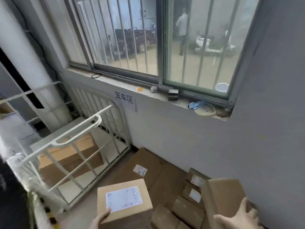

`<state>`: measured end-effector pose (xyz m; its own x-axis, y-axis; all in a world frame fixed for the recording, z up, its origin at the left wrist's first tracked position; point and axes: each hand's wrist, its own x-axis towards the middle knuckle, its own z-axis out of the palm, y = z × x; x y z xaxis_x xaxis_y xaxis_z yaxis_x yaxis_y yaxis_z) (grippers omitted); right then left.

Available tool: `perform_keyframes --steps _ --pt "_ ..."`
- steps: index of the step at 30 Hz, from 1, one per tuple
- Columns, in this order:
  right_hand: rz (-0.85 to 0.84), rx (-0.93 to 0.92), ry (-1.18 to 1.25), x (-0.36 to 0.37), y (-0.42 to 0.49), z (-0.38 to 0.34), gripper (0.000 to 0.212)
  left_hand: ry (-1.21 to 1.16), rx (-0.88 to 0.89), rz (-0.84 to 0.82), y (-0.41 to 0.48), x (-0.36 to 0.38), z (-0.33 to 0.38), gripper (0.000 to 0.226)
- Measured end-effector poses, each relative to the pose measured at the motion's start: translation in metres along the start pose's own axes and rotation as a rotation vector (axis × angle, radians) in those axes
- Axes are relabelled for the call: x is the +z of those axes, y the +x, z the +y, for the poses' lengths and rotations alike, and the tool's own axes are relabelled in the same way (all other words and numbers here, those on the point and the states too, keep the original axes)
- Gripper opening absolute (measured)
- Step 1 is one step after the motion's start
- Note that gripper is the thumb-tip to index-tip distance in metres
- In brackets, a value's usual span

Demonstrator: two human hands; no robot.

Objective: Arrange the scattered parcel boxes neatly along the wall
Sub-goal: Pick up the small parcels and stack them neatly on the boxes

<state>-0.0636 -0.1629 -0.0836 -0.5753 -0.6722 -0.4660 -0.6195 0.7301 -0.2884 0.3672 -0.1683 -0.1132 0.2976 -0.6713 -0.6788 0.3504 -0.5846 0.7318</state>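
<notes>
Left hand (100, 218) at near edge, thumb clamped over the white label of a small brown cardboard box (123, 200) — carried level, likely next for the row. Right hand (239, 216) grips a taller plain brown carton (226, 194), upright just beside the grey wall (198, 138) at right — probably squaring it against the small brown parcels (188, 207) lined up between.

I'm seeing a small labelled box (123, 200) being held tilted, well out from the wall (181, 138). A large flat box (145, 162) is lying at the wall's foot, small boxes (189, 210) are crowding beside it, and a plain box (226, 195) is being held up just beside the wall.
</notes>
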Motion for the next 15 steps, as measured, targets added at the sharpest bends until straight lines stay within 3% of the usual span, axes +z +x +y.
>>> perform_keyframes --steps 1,4,5,7,8,15 --pt "0.006 0.033 -0.012 0.007 -0.001 -0.003 0.153 0.088 -0.036 -0.047 0.018 0.007 0.011 0.043" --pt "0.226 -0.033 -0.006 0.027 0.003 -0.014 0.116 0.256 -0.041 -0.217 0.092 0.015 0.027 0.100" --pt "0.164 0.054 -0.033 0.023 0.002 -0.023 0.120 0.313 -0.083 -0.220 0.125 0.018 0.025 0.110" --pt "-0.109 0.326 -0.018 0.017 0.004 -0.043 0.147 0.411 -0.129 -0.205 0.175 0.029 0.026 0.118" --pt "-0.089 0.378 -0.039 0.018 0.009 -0.047 0.155 0.447 -0.153 -0.204 0.184 0.037 0.031 0.120" --pt "-0.112 0.297 -0.198 0.042 0.077 -0.081 0.165 0.509 -0.198 -0.356 0.260 0.080 0.020 0.121"
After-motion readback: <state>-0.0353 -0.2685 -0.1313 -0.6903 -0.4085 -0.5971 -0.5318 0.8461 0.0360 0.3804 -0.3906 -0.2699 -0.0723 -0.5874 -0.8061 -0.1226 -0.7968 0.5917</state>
